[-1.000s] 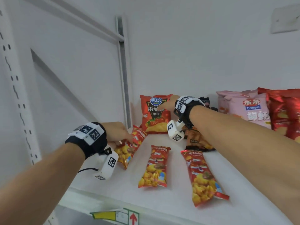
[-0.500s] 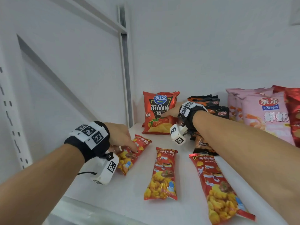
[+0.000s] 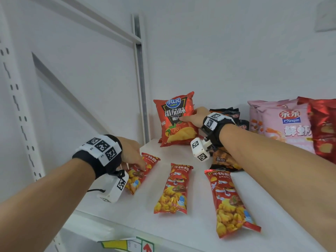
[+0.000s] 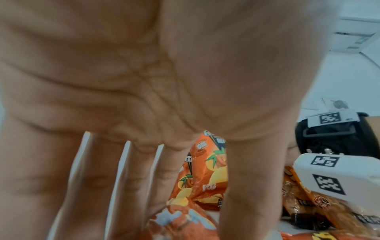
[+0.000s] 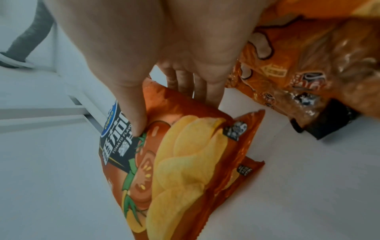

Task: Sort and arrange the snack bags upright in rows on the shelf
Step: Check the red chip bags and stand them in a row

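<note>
The right hand (image 3: 195,118) pinches the upper right edge of the tomato chip bag (image 3: 175,120), thumb (image 5: 131,104) pressed on the printed front and the other fingers (image 5: 207,87) tucked behind it. The bag stands upright at the back of the white shelf (image 3: 196,228), beside the metal upright (image 3: 142,88); a second bag of the same print appears to stand directly behind it.

The left hand (image 3: 131,154) is spread, fingers (image 4: 98,186) straight and slightly apart, tips resting on the upper half of the left snack pouch (image 3: 141,171). It does not yet grip. This pouch lies flat, forward and left of the tomato chip bag, its long axis slanting from front-left to back-right, top end towards the chip bag. The left hand is by far the nearer to it, so lifting it upright would likely fall to that hand.

Forward of the chip bag lie two more pouches of the same kind, flat with their long axes running front to back: the middle snack pouch (image 3: 173,190) and the right snack pouch (image 3: 230,202). To the chip bag's right, dark orange bags (image 3: 221,159) sit partly hidden under the right forearm; their number cannot be made out. Further right stand pink bags (image 3: 283,122), then red bags (image 3: 325,128) cut off by the frame edge. The left wrist view is mostly palm and blurred.
</note>
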Available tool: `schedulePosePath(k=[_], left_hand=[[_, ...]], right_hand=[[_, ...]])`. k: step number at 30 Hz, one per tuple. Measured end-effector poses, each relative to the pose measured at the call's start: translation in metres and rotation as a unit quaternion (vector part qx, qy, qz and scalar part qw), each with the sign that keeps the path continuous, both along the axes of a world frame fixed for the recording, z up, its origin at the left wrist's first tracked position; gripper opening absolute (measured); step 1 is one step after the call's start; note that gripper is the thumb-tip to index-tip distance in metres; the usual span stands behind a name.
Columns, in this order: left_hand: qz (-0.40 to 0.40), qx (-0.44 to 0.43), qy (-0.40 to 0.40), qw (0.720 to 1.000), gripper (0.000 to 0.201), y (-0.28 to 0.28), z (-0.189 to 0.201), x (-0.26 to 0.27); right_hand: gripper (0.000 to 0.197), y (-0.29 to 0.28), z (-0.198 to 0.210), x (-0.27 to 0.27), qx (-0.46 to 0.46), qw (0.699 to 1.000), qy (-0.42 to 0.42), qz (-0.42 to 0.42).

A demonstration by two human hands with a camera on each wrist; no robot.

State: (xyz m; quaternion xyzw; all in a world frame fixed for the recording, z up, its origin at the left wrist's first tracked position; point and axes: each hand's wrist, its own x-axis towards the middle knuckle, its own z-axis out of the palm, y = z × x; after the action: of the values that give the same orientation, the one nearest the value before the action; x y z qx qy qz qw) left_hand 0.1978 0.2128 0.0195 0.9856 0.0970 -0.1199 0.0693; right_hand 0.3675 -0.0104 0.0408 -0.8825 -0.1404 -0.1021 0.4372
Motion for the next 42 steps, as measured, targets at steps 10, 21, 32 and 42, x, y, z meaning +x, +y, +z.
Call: schedulePosePath(k=[10, 21, 32, 42], left_hand=[[0.011, 0.014, 0.025, 1.0, 0.043, 0.003, 0.003, -0.027], [-0.038, -0.163, -0.332, 0.928, 0.064, -0.07, 0.045, -0.053], [-0.132, -0.513, -0.397, 0.75, 0.091, -0.281, 0.034, -0.069], [-0.137, -0.65, -0.335, 0.668, 0.062, -0.377, 0.002, -0.041]], right_hand=[[0.026, -0.008, 0.007, -0.032, 0.127, 0.99, -0.021, 0.053], [0.048, -0.097, 0.031, -0.12, 0.231, 0.965, -0.101, 0.078], [0.045, -0.268, 0.015, -0.202, 0.27, 0.95, -0.085, 0.131], [0.035, -0.368, -0.021, -0.195, 0.314, 0.939, -0.02, 0.136]])
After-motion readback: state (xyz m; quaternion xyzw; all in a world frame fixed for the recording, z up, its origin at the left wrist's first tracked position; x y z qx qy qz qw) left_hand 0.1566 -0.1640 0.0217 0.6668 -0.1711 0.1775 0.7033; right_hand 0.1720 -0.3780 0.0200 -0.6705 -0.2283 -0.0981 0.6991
